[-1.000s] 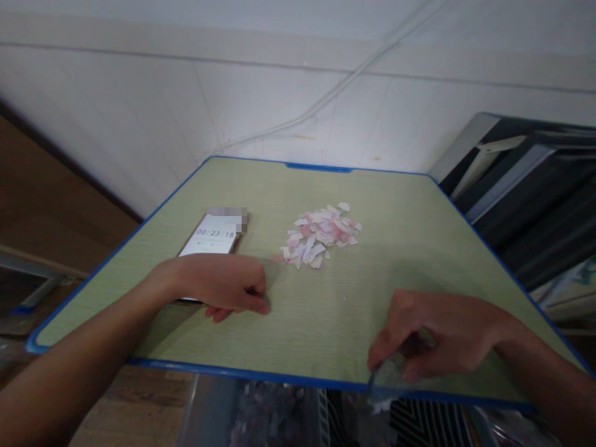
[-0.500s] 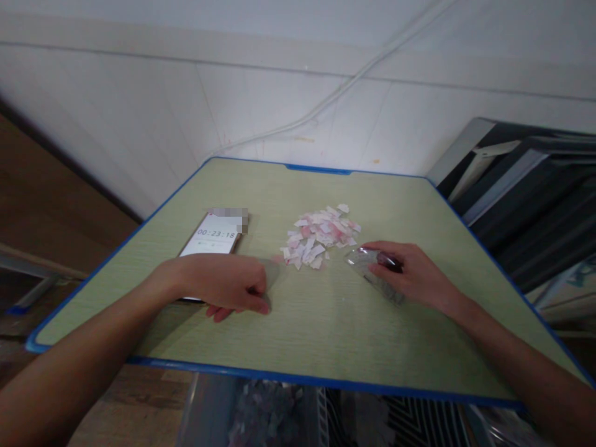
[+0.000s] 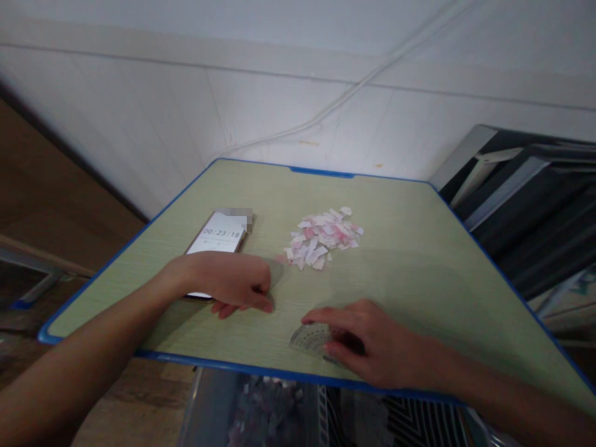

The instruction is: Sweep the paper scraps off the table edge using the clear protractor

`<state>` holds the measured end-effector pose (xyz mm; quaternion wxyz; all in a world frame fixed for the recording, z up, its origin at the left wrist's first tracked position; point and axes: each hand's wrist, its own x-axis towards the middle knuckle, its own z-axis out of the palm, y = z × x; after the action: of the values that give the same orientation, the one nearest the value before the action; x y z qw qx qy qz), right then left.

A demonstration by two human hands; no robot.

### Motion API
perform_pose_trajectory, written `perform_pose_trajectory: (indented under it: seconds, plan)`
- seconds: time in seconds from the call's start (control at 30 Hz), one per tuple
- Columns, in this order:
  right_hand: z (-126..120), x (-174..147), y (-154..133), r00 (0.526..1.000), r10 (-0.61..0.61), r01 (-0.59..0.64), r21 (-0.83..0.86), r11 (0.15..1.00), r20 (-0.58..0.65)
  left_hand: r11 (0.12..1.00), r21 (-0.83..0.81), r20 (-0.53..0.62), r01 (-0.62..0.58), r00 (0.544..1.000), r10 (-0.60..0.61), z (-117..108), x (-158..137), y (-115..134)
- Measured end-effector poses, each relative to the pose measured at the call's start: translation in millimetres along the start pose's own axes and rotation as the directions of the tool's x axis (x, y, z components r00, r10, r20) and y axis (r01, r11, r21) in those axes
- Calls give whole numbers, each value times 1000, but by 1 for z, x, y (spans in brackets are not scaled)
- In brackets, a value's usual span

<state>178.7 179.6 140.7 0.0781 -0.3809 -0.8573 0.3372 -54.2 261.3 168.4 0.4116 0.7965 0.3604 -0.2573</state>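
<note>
A clear protractor (image 3: pixel 310 337) with printed markings is pinched in my right hand (image 3: pixel 372 341), low over the table's near edge. Thumb and fingers grip its right side and hide that part. My left hand (image 3: pixel 235 281) rests on the table with its fingers curled under; whether anything is inside cannot be seen. Beyond it lies a phone (image 3: pixel 218 239) showing a timer at 00:23:18, partly covered by the hand and wrist. A loose heap of torn white and pink paper scraps (image 3: pixel 323 236) sits mid-table, apart from both hands.
The pale green table (image 3: pixel 395 217) has a blue rim and stands against a white wall (image 3: pixel 298 105) with a cable. Below its front edge is a clear bin (image 3: pixel 265 410) of scraps. Dark folded panels (image 3: pixel 535 192) lean at the right.
My right hand has moved left and toward me with the protractor, from beside the paper heap to the near edge. My left hand stays in place; the view has shifted slightly.
</note>
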Motion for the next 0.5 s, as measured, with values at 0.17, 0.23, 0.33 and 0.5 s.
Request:
perform_pose_trajectory:
  seconds: [0.17,0.23,0.33,0.5]
  plan:
    - [3,1,1,999,-38,38,11,999,11,1000,-6,6,6,1000,-6,0,0,-1]
    - [4,1,0,999,-42,42,28,999,11,1000,-10,5,5,1000,-5,0,0,0]
    - [6,2,-1,1000,-16,17,53,998,-7,1000,-12,4,7,1000,-7,0,0,1]
    - [8,3,-2,1000,-19,20,62,998,-14,1000,-7,7,21,1000,-21,-1,0,2]
